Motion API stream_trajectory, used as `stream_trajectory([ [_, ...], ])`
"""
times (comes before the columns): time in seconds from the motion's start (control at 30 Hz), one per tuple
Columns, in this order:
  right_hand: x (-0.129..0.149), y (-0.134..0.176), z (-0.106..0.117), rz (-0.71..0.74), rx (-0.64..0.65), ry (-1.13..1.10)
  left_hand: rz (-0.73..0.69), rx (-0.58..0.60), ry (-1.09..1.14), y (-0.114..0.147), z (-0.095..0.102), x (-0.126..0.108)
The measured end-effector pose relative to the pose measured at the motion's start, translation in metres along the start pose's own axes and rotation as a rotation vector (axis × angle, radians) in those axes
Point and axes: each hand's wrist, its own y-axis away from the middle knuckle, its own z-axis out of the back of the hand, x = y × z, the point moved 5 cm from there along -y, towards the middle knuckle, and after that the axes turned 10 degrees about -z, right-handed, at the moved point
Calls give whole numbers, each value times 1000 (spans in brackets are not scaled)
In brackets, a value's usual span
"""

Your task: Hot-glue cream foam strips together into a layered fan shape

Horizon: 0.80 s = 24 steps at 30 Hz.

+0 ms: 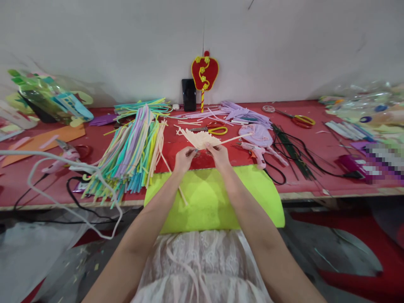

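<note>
Both hands are raised over the front of the red table, pinching a cream fan-shaped piece (198, 138) that looks made of pipe cleaners. My left hand (185, 160) grips its lower left edge with closed fingers. At the lower right edge, my right hand (218, 154) has thumb and fingers closed on the same piece. One long cream strip (236, 138) sticks out to the right from it. Yellow-handled scissors (217, 130) lie just behind the piece. Left of my hands is a large heap of pastel pipe cleaners (129, 151). A lime-green sheet (208, 198) hangs over the table edge beneath my forearms.
A pink glue gun (259, 155) with a black cord lies on the right, near a lilac coil (257, 134). Pliers (67, 151) and a white cable (118, 210) are at left. Behind stand a phone (189, 94) and a red apple-shaped ornament (205, 73). More scissors (303, 121) lie right.
</note>
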Motion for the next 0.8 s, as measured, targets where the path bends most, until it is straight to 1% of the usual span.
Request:
stream_trajectory([
  [0.43, -4, -4, 1, -2, 11, 27, -21, 19, -43, 0, 2, 1],
  [0.8, -5, -5, 2, 5, 16, 59, -14, 31, -34, 1, 2, 3],
])
